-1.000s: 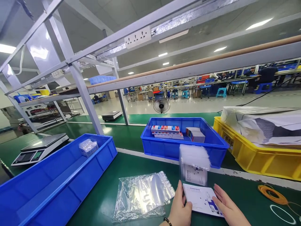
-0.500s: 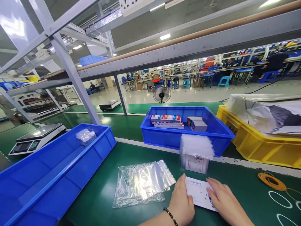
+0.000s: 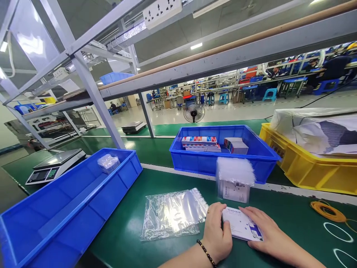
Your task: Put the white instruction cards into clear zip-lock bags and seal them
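My left hand [image 3: 216, 233] and my right hand [image 3: 263, 230] press from both sides on white printed cards [image 3: 240, 222], which look like a thin stack just above the green bench top. The left fingers curl along the left edge, with a beaded bracelet on that wrist. My right fingers lie along the top right corner, the thumb by the lower right one. Behind the hands stands a block of similar cards in clear plastic sleeves [image 3: 234, 178]. To the left of my left hand lie flat clear plastic bags [image 3: 175, 213], loosely overlapping.
A blue bin [image 3: 200, 160] with boxed printed stacks stands behind. Another blue bin [image 3: 92, 201], holding a wrapped bundle, is at left beside a scale [image 3: 55, 165]. At right are a yellow crate [image 3: 318, 173] and an orange cable coil [image 3: 327, 211]. A shelf beam [image 3: 212, 56] crosses overhead.
My right hand has shifted its grip, with its thumb now at the card edge. The cards have turned slightly and show more of their purple print. The camera view has swung a little left.
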The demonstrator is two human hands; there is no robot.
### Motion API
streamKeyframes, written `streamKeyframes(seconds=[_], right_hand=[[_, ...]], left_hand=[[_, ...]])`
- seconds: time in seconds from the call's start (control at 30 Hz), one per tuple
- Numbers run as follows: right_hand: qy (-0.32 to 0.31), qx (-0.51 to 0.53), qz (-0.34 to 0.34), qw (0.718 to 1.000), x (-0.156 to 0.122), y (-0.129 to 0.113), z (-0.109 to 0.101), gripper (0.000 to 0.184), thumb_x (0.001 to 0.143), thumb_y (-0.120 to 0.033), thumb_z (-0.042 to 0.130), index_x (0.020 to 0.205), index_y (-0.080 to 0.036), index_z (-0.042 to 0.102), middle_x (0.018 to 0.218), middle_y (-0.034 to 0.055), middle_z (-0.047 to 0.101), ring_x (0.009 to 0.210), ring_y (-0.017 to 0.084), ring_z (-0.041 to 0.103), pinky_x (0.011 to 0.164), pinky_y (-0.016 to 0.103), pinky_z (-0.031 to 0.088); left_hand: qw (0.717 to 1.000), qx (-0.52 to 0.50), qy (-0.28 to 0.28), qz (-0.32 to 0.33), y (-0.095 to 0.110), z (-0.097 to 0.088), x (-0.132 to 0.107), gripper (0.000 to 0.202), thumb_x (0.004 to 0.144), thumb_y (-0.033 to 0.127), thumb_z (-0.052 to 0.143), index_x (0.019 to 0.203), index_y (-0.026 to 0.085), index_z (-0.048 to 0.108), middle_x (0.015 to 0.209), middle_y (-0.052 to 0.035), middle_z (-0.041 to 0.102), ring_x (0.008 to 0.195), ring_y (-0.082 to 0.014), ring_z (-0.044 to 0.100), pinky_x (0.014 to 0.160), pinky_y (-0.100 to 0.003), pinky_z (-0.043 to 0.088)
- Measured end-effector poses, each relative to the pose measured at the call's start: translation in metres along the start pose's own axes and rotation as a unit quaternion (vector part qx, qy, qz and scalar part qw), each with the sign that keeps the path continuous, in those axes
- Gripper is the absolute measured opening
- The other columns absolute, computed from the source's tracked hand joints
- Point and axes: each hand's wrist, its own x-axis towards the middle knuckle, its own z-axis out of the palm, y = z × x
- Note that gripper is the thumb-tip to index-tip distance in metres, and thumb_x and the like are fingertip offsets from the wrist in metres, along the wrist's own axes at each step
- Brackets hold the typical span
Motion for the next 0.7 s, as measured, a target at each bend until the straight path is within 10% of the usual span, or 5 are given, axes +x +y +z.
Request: streamKeyframes(seconds=[0.23, 0.47, 0.7], right_hand=[[0.038, 0.030, -0.037, 0.998, 0.002, 0.002, 0.002, 0.072, 0.057, -0.035, 0.057, 0.126, -0.019, 0.046, 0.128, 0.0121, 0.050, 0.121, 0.031, 0.040, 0.101, 0.044, 0.030], [0.086, 0.021, -0.042, 0.995, 0.003, 0.009, 0.003, 0.073, 0.061, -0.056, 0.058, 0.125, -0.022, 0.048, 0.136, 0.0104, 0.042, 0.128, 0.035, 0.028, 0.100, 0.052, 0.030], [0.148, -0.003, -0.071, 0.986, -0.009, -0.026, -0.035, 0.058, 0.074, -0.059, 0.044, 0.115, -0.021, 0.058, 0.123, 0.0100, 0.056, 0.119, 0.035, 0.043, 0.091, 0.053, 0.042]], left_hand=[[0.993, 0.076, -0.010, 0.094, 0.020, -0.010, 0.002, 0.028, 0.072, 0.012, 0.043, 0.096, 0.015, 0.057, 0.100, -0.0107, 0.058, 0.101, -0.0218, 0.050, 0.091, -0.040, 0.041], [0.914, 0.345, -0.172, -0.128, 0.013, -0.059, 0.002, 0.060, 0.080, 0.031, 0.046, 0.130, 0.001, 0.032, 0.140, -0.0211, 0.026, 0.128, -0.0366, 0.019, 0.103, -0.052, 0.021], [0.850, 0.458, -0.255, -0.048, -0.004, -0.064, -0.030, 0.025, 0.074, 0.006, 0.042, 0.089, 0.008, 0.062, 0.097, -0.0152, 0.060, 0.097, -0.0247, 0.051, 0.087, -0.036, 0.043]])
